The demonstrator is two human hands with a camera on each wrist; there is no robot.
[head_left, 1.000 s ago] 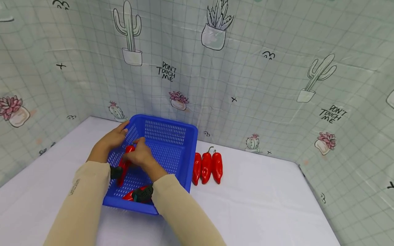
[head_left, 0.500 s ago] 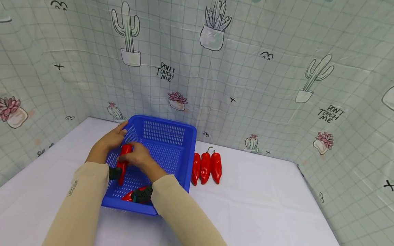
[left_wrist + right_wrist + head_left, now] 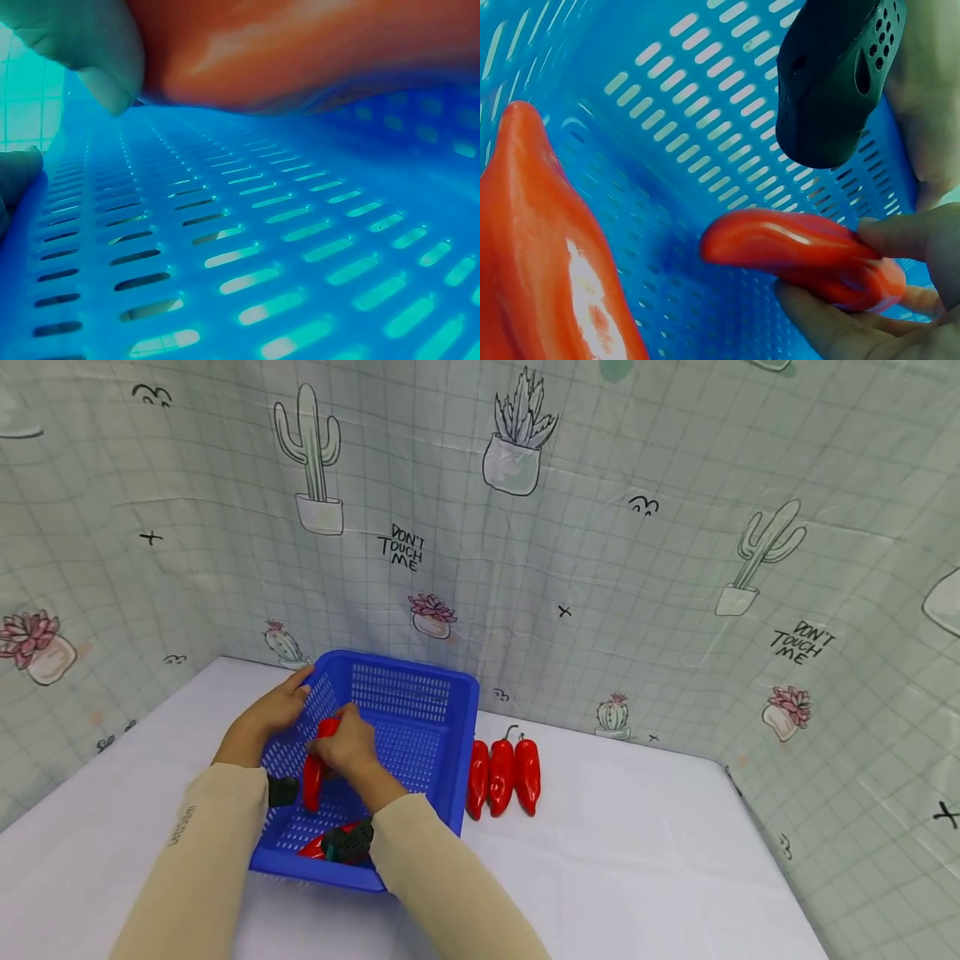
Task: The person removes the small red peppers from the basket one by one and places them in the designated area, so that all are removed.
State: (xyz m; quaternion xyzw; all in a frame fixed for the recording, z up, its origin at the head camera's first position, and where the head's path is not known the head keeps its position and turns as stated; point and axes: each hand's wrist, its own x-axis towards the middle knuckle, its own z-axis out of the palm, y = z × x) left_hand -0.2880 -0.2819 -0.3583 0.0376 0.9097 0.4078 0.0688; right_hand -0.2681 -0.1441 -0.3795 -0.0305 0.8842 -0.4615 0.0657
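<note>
In the head view my left hand (image 3: 272, 710) grips the left rim of a blue slotted plastic basket (image 3: 315, 867), thumb on the inner side. My right hand (image 3: 348, 745) is inside the basket, holding a glossy red pepper (image 3: 312, 783) at its upper end. The right wrist view shows this pepper (image 3: 784, 244) pinched between thumb and fingers, its blunt tip free above the slotted surface. More red pepper (image 3: 547, 247) lies in the basket's near end, partly hidden in the head view by the dark wrist camera (image 3: 351, 841).
Three red peppers (image 3: 501, 777) lie side by side on the white tabletop (image 3: 637, 860), just right of the basket. A cloth printed with cacti (image 3: 318, 514) hangs behind and at both sides. Another dark wrist camera (image 3: 282, 791) sits by the basket's left wall.
My right hand has shifted slightly right with the red pepper, away from the basket's left wall. The left hand stays on the rim. The head view has tilted up a little.
</note>
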